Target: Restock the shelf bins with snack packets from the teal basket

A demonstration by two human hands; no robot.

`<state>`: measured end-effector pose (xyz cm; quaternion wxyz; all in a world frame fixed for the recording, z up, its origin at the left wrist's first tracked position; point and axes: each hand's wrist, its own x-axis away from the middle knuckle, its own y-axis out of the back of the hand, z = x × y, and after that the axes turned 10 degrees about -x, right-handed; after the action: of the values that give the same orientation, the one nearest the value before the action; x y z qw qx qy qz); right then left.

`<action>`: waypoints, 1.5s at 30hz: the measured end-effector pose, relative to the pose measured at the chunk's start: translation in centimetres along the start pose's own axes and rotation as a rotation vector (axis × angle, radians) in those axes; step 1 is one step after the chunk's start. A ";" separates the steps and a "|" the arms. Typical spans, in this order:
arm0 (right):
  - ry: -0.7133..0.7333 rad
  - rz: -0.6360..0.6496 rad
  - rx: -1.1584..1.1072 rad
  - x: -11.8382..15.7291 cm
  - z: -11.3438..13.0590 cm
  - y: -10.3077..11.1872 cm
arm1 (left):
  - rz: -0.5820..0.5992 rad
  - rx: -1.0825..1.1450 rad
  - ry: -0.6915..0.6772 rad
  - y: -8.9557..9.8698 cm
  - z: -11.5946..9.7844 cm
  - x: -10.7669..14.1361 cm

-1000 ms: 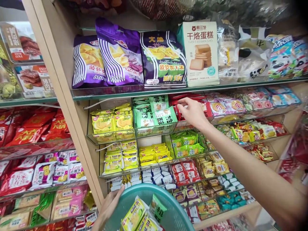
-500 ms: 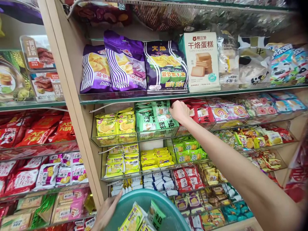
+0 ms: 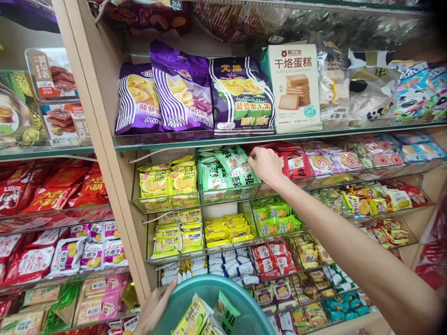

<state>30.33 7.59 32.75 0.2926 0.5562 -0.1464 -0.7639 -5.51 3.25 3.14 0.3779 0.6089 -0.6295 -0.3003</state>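
Observation:
My right hand (image 3: 268, 165) reaches into the upper candy row, its fingers closed at the edge of a green snack packet (image 3: 230, 158). That packet lies tilted on top of other green packets (image 3: 213, 179) in a clear bin. Red packets (image 3: 296, 166) are just right of the hand. Low in the view, my left hand (image 3: 155, 307) grips the left rim of a teal plastic basket (image 3: 181, 291); part of its grip is hidden. Inside the basket are yellow packets (image 3: 192, 318) and a green packet (image 3: 226, 311).
Above the bins, a glass shelf edge (image 3: 244, 138) carries purple chip bags (image 3: 183, 93) and a cake box (image 3: 296, 88). Yellow lemon packets (image 3: 167, 181) fill the bin to the left. A wooden upright (image 3: 104, 177) divides the shelves. More bins of small packets continue below.
The green packet at my right fingertips has turned from upright to tilted. My right hand has shifted slightly to the right. The left hand and basket stay nearly in place.

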 end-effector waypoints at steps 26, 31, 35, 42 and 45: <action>0.828 0.043 0.334 1.0 6.4 -2.2 | -0.004 0.036 -0.028 0.0 0.1 -0.3; 0.858 -0.004 0.235 2.3 7.3 -0.9 | 0.003 0.057 -0.089 -0.2 0.2 -0.8; 0.827 -0.036 0.101 4.0 8.8 1.3 | 0.011 0.052 -0.077 -0.2 -0.1 -1.1; 0.609 0.220 -0.441 8.0 10.2 5.4 | 0.006 0.039 -0.086 -0.3 -0.5 -1.1; 0.501 0.598 -0.692 10.5 9.9 4.9 | -0.016 0.021 -0.094 -0.3 -0.4 -0.9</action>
<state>20.24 -3.66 30.71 0.6908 0.5266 0.0368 -0.4941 -4.99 4.17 2.99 0.3389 0.6030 -0.6450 -0.3249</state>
